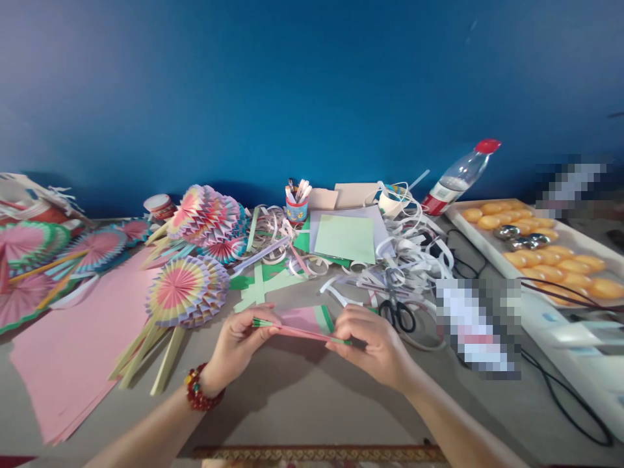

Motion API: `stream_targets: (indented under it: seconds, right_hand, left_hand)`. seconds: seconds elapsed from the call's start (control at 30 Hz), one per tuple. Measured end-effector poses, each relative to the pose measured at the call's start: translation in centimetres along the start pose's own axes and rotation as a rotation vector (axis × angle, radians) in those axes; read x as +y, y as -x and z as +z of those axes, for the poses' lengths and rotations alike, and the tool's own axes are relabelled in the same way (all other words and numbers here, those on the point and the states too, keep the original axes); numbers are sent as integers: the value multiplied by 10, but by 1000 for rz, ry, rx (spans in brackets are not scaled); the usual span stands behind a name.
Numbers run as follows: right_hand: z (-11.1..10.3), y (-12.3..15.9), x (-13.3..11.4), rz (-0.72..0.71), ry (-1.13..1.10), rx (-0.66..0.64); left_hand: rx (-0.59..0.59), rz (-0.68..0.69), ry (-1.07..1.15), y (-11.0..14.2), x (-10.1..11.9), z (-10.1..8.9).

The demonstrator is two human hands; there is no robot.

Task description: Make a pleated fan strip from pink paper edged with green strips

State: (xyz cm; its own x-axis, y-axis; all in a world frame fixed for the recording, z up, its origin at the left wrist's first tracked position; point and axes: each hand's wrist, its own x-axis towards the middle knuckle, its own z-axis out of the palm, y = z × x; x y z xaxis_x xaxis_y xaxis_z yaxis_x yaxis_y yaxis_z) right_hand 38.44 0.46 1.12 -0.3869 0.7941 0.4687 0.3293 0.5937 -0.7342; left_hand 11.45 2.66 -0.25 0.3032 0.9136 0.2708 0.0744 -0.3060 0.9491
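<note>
Between my two hands, just above the table, is a pink paper (301,320) with green edges, partly gathered into narrow folds. My left hand (247,331) pinches its left end, where several green-edged layers stack together. My right hand (368,341) grips the right end, thumb below and fingers curled over the top. A finished-looking pleated paper fan (182,290) in pink, yellow and purple lies left of my left hand, its pale sticks pointing toward me. Black-handled scissors (397,315) rest just beyond my right hand.
Large pink sheets (88,338) and more paper fans (209,218) cover the left side. Paper strips (414,250), a light green sheet (345,237) and a pen cup (297,209) stand behind. At right are a tilted bottle (461,179), a tray (580,237) of yellow objects and black cables (560,396).
</note>
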Motion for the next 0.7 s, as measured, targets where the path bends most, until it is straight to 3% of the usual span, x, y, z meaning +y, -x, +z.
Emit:
stream_targets:
  seconds: [0.23, 0.7]
  right_hand:
    - [-1, 1, 0, -16, -4, 12]
    - [-1, 2, 4, 14, 26, -6]
  left_hand:
    - [-46, 21, -6, -1, -3, -2]
    - [14, -21, -176, 4, -2, -2]
